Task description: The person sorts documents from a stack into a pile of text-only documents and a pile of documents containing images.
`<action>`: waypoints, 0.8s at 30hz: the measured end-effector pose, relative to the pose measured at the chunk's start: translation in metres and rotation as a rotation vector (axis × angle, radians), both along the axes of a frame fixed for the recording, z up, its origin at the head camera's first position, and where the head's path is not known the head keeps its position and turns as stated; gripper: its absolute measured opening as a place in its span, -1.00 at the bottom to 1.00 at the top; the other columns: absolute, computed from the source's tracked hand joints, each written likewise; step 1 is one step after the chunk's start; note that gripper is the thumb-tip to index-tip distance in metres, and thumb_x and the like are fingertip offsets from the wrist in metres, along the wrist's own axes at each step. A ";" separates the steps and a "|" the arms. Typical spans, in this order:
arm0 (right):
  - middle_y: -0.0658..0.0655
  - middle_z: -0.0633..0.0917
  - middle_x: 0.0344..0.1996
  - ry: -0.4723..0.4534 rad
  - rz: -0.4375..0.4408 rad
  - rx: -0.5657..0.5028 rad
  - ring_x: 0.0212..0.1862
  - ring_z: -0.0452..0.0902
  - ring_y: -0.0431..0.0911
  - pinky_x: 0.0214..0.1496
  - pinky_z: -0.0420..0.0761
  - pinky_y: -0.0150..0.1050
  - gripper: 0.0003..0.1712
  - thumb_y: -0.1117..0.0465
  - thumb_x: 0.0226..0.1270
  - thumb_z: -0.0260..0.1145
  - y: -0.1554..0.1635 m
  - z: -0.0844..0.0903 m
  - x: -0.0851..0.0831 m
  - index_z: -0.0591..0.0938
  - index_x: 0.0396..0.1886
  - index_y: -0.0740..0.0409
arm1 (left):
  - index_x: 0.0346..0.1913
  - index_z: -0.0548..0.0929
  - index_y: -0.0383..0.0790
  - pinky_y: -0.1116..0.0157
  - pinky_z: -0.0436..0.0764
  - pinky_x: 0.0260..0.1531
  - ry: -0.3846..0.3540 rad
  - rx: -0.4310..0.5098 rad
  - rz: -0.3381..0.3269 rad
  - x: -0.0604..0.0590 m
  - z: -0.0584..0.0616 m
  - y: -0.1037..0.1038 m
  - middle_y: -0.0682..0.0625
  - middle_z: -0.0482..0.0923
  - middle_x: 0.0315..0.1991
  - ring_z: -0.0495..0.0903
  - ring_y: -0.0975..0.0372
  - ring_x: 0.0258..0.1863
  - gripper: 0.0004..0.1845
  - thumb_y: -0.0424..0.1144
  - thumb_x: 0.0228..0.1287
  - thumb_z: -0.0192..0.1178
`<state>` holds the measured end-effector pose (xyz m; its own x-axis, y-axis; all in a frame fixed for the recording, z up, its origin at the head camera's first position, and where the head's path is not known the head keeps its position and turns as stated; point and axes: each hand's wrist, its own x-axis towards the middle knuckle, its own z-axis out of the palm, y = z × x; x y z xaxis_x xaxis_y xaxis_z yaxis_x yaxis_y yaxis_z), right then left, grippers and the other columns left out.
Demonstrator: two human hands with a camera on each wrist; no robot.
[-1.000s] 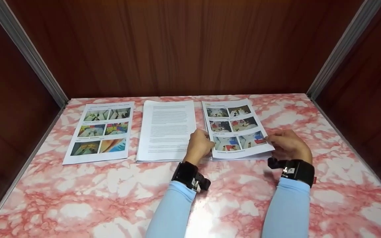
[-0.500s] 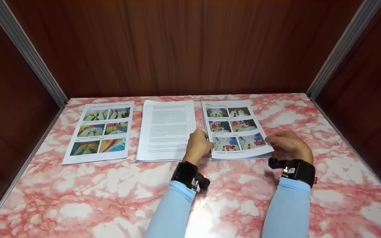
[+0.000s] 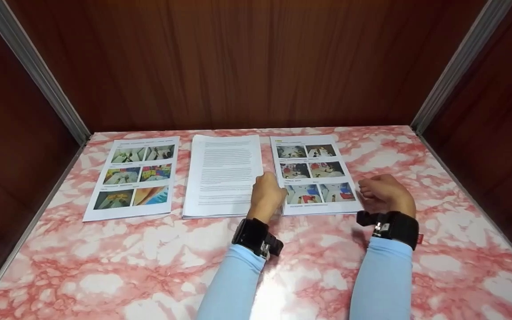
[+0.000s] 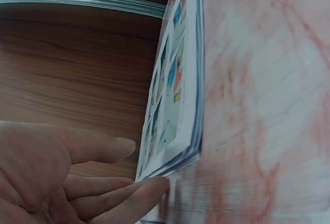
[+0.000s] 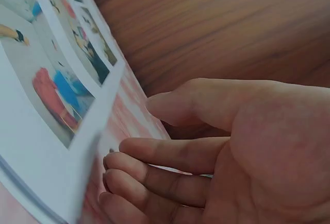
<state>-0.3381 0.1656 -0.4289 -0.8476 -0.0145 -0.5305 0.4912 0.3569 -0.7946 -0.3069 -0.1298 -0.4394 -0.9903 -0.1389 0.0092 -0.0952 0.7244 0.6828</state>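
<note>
Paper stack (image 3: pixel 314 175): photo pages, flat on marble table (image 3: pixel 149 249), rightmost of three.
Left hand (image 3: pixel 268 195): relaxed fingers (image 4: pixel 149 187) touching stack's near left corner, grasping nothing.
Right hand (image 3: pixel 384 192): loosely curled beside right edge, holding nothing.
Neighbours: text stack (image 3: pixel 225 175), photo sheet (image 3: pixel 134 177).

pink marble table (image 3: pixel 105 266): three paper stacks (image 3: pixel 223 175) side by side at back.

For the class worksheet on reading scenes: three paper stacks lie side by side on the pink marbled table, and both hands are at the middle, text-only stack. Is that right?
Not quite. The head view shows the left hand and right hand at the two sides of the right stack, the one printed with photos, not the middle text-only stack. Three stacks, with the left stack, do lie side by side on the pink marbled table.
</note>
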 end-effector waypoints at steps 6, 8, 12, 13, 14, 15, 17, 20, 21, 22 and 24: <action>0.15 0.56 -0.13 0.019 0.077 0.016 -0.16 0.52 -0.11 -0.04 0.58 -0.22 -0.38 0.05 0.46 0.14 -0.006 0.000 -0.005 0.29 0.37 0.29 | -0.51 0.61 -0.28 0.11 0.56 -0.45 0.032 0.025 -0.014 -0.001 -0.003 0.001 -0.14 0.62 -0.47 0.57 0.09 -0.49 -0.95 -0.40 0.02 0.27; 0.17 0.56 -0.11 0.017 0.081 0.024 -0.15 0.52 -0.09 -0.03 0.57 -0.21 -0.38 0.04 0.46 0.13 -0.006 0.000 -0.006 0.30 0.36 0.29 | -0.50 0.61 -0.28 0.10 0.56 -0.43 0.039 0.022 -0.017 -0.001 -0.003 0.001 -0.15 0.63 -0.46 0.57 0.09 -0.49 -0.95 -0.41 0.02 0.27; 0.22 0.51 -0.03 0.015 0.083 0.032 -0.09 0.49 -0.03 0.01 0.56 -0.18 -0.38 0.03 0.46 0.12 -0.006 -0.001 -0.006 0.28 0.36 0.28 | -0.53 0.59 -0.27 0.10 0.56 -0.42 0.052 0.015 -0.018 -0.002 -0.004 0.001 -0.15 0.63 -0.46 0.56 0.09 -0.48 -0.92 -0.40 0.01 0.29; 0.22 0.49 -0.02 0.012 0.075 0.027 -0.08 0.48 -0.02 0.02 0.55 -0.18 -0.37 0.03 0.46 0.13 -0.006 -0.001 -0.005 0.26 0.37 0.28 | -0.56 0.57 -0.25 0.10 0.55 -0.43 0.053 0.015 -0.019 -0.002 -0.004 0.000 -0.14 0.62 -0.48 0.55 0.09 -0.49 -0.88 -0.40 0.01 0.29; 0.23 0.48 0.00 0.010 0.071 0.024 -0.06 0.48 -0.01 0.03 0.54 -0.17 -0.36 0.03 0.45 0.13 -0.006 -0.001 -0.005 0.25 0.38 0.27 | -0.59 0.54 -0.23 0.11 0.54 -0.44 0.057 0.014 -0.019 -0.002 -0.005 0.000 -0.13 0.61 -0.49 0.54 0.09 -0.50 -0.85 -0.39 0.00 0.29; 0.24 0.47 0.01 0.010 0.068 0.024 -0.05 0.47 -0.01 0.04 0.54 -0.17 -0.35 0.03 0.45 0.13 -0.006 -0.001 -0.005 0.24 0.39 0.27 | -0.62 0.51 -0.22 0.11 0.54 -0.46 0.058 0.014 -0.020 -0.002 -0.005 0.000 -0.13 0.60 -0.50 0.53 0.10 -0.51 -0.82 -0.39 0.00 0.29; 0.24 0.47 0.03 0.005 0.063 0.034 -0.02 0.47 -0.01 0.06 0.53 -0.18 -0.32 0.03 0.44 0.14 -0.007 -0.002 -0.005 0.22 0.41 0.27 | -0.68 0.46 -0.19 0.10 0.53 -0.47 0.055 0.013 -0.019 -0.002 -0.005 -0.001 -0.12 0.59 -0.52 0.52 0.10 -0.52 -0.75 -0.39 0.00 0.29; 0.24 0.48 0.06 0.003 0.070 0.078 -0.01 0.47 -0.02 0.07 0.51 -0.21 -0.29 0.01 0.43 0.15 -0.007 -0.004 -0.005 0.23 0.42 0.27 | -0.68 0.45 -0.18 0.09 0.54 -0.44 0.051 0.011 -0.017 -0.002 -0.005 -0.001 -0.14 0.60 -0.50 0.53 0.10 -0.50 -0.74 -0.38 -0.01 0.29; 0.23 0.49 0.05 0.004 0.072 0.091 -0.01 0.47 -0.04 0.06 0.50 -0.22 -0.29 0.00 0.42 0.16 -0.007 -0.004 -0.006 0.24 0.42 0.28 | -0.68 0.45 -0.18 0.09 0.54 -0.43 0.052 0.010 -0.016 -0.002 -0.005 -0.001 -0.14 0.60 -0.49 0.53 0.10 -0.50 -0.74 -0.37 0.00 0.29; 0.23 0.52 0.05 0.002 0.073 0.091 -0.01 0.49 -0.04 0.06 0.51 -0.22 -0.29 0.00 0.42 0.16 -0.007 -0.004 -0.006 0.26 0.41 0.27 | -0.69 0.44 -0.17 0.09 0.54 -0.42 0.052 0.009 -0.015 -0.002 -0.005 -0.001 -0.13 0.59 -0.50 0.52 0.11 -0.50 -0.74 -0.36 0.00 0.30; 0.24 0.56 0.04 -0.002 0.068 0.071 -0.04 0.53 -0.04 0.04 0.54 -0.20 -0.31 -0.01 0.42 0.18 -0.007 -0.003 -0.006 0.30 0.39 0.27 | -0.70 0.41 -0.16 0.11 0.53 -0.45 0.053 0.009 -0.019 -0.003 -0.005 -0.002 -0.10 0.57 -0.53 0.49 0.13 -0.52 -0.71 -0.36 0.00 0.29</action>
<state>-0.3442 0.1585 -0.4319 -0.8446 -0.0346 -0.5342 0.4657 0.4447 -0.7651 -0.3094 -0.1315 -0.4440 -0.9908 -0.1207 0.0608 -0.0452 0.7197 0.6929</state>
